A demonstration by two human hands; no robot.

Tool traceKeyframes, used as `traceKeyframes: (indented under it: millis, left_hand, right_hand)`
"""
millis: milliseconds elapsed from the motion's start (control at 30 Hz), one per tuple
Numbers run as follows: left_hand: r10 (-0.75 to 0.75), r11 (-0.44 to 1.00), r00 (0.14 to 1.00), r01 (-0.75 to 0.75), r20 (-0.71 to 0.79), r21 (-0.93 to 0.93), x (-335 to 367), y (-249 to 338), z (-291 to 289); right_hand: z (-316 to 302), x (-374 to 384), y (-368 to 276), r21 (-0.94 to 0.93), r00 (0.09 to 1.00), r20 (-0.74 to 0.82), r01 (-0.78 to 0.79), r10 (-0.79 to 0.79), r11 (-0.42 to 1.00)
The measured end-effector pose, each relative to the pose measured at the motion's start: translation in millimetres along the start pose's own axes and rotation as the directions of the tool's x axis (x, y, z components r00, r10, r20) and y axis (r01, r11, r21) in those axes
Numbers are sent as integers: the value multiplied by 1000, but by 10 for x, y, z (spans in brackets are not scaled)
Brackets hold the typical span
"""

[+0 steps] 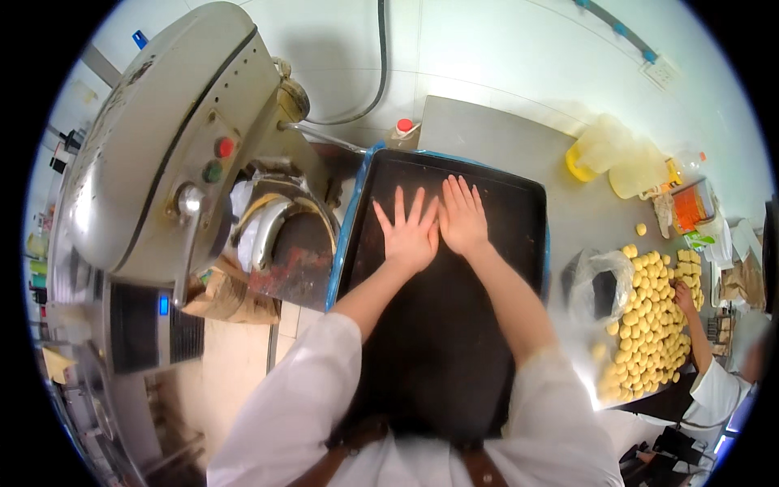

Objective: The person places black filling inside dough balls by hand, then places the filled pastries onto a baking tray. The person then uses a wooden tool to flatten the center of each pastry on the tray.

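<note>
The person's left hand point(408, 237) lies palm down over a large, dark, rectangular baking tray with a raised rim point(513, 243), its fingers fanned well apart and its thumb pointing toward the other hand. The right hand point(464, 219) is also flat and palm down, its fingers straight and set closer together. Both hands are open and have hold of nothing that shows; what lies under the palms is hidden. They are side by side at the tray's far half, so near each other that it cannot be told whether the left thumb touches the right hand.

The tray lies directly in front of the person, reaching from the grey metal table point(519, 138) back toward the body, with bright blue material point(344, 252) showing along its left and right edges. To its left stands a big, worn, cream-grey mixer point(182, 130) with a red button point(224, 147) and a metal lever point(188, 235). Past the tray's far rim is a bottle with a red cap point(404, 127).

On the right, many small, round, pale yellow pieces point(645, 333) crowd together beside a crumpled clear plastic bag point(610, 272). A co-worker's hand point(684, 297) reaches among them.
</note>
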State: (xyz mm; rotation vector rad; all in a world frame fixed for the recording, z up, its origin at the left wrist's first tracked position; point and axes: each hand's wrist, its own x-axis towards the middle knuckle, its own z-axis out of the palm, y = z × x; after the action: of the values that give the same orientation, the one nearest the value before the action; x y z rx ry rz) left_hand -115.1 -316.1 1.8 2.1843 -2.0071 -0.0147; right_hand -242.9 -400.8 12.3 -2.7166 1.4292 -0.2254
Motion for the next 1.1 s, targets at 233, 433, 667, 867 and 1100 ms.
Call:
traceKeyframes:
  millis: [233, 433, 667, 867, 1100]
  left_hand:
    - [-41, 938, 980, -28, -193, -345, 92, -375, 152]
    - [110, 992, 987, -117, -118, -49, -337, -513, -56]
    - [90, 996, 990, -90, -109, 2, -331, -431, -39]
    - [58, 994, 967, -79, -249, -74, -722, 144, 50]
    - [47, 992, 965, -75, -258, -100, -801, 212, -48]
  right_hand:
    - [-58, -496, 65, -34, 996, -62, -67, 64, 997]
    - [-177, -1145, 252, -40, 984, -113, -141, 136, 989]
    - [-237, -1136, 174, -127, 982, -67, -183, 175, 975]
    - [-85, -1200, -268, -142, 952, -65, -305, 299, 942]
    - [-17, -1254, -405, -93, 954, -161, -270, 253, 958]
